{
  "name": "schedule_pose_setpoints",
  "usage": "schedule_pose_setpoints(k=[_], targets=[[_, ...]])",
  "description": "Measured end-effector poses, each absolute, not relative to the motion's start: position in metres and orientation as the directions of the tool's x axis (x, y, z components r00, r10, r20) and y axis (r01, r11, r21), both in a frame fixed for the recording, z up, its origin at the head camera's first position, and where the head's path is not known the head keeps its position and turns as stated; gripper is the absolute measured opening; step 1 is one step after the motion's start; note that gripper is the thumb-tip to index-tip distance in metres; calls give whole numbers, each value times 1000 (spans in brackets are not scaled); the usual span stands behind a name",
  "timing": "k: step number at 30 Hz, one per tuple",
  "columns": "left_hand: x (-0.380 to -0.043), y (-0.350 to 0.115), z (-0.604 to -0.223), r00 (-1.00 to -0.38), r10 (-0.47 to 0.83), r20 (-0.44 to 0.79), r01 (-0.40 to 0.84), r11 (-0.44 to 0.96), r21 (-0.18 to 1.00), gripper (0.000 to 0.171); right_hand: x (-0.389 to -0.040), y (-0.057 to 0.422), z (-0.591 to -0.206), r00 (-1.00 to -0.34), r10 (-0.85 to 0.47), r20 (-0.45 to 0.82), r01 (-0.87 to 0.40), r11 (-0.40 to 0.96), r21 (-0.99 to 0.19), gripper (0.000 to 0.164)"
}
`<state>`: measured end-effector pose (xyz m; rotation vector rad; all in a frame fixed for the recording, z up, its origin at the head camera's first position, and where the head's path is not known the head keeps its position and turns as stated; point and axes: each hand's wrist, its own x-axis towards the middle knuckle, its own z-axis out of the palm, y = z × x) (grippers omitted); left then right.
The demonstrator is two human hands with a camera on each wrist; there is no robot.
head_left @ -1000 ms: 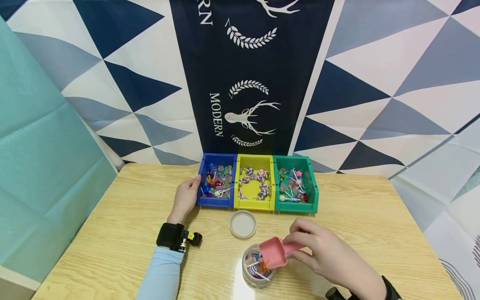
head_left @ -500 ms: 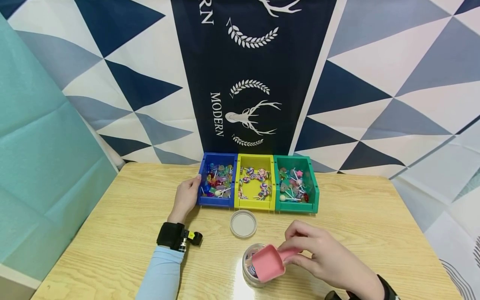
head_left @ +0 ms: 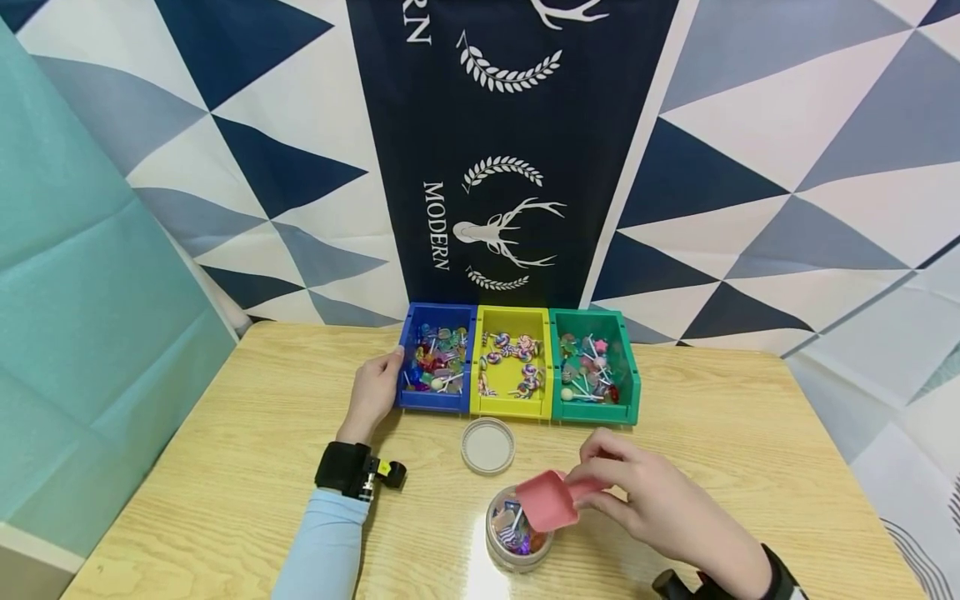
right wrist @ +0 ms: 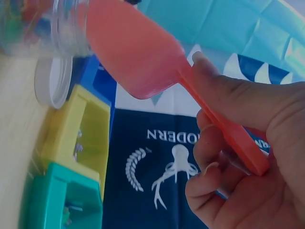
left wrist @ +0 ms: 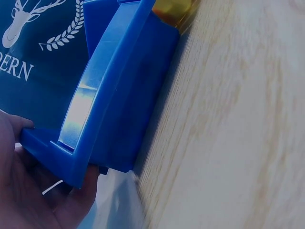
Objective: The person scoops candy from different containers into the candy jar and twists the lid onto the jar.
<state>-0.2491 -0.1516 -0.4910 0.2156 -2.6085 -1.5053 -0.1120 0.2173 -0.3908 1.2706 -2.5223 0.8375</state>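
Observation:
My right hand (head_left: 637,496) pinches the handle of a pink scoop (head_left: 548,501) between thumb and fingers. The scoop's bowl is tilted over the mouth of a clear round jar (head_left: 517,560) of small candies and lollipops. In the right wrist view the underside of the scoop (right wrist: 133,52) faces me, its lip at the rim of the jar (right wrist: 71,28). At the left, my left hand (head_left: 372,390) grips the side wall of a blue bin (head_left: 435,403). The left wrist view shows thumb and fingers on either side of the blue bin's wall (left wrist: 119,100).
A yellow bin (head_left: 510,408) of swirl lollipops and a green bin (head_left: 596,413) of mixed candies stand right of the blue one, against the patterned backdrop (head_left: 517,125). A round lid (head_left: 488,447) lies on the wooden table (head_left: 225,467) between bins and jar.
The scoop dipped left over the jar, then moved back right and up. An orange candy at its lip one second ago no longer shows there; orange shows inside the jar. My left hand stayed put.

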Motion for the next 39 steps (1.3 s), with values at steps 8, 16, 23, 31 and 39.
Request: schedule_pose_setpoints(k=[8,16,23,31,39], targets=[[-249,-152,-490,-983,-181,33,-62,493,868,57,-117,227,-387,-683,-615,393,-730,589,-347,16],[-247,-156,-486,-983,-184,18,-76,492,867,59,-139,229,-398,-658,-496,567,-741,560,-371,29],[-247,-154,-489,-985,-170,3,-79,477,875,62,-173,211,-415,-694,-397,601,-685,622,-380,26],[-248,-150,-492,-985,-173,-3,-85,466,881,59,-222,143,-423,-619,-384,684,-748,553,-367,12],[-249,-153,-492,-984,-178,1,-83,464,882,60,-251,75,-417,-671,-580,461,-726,640,-252,14]])
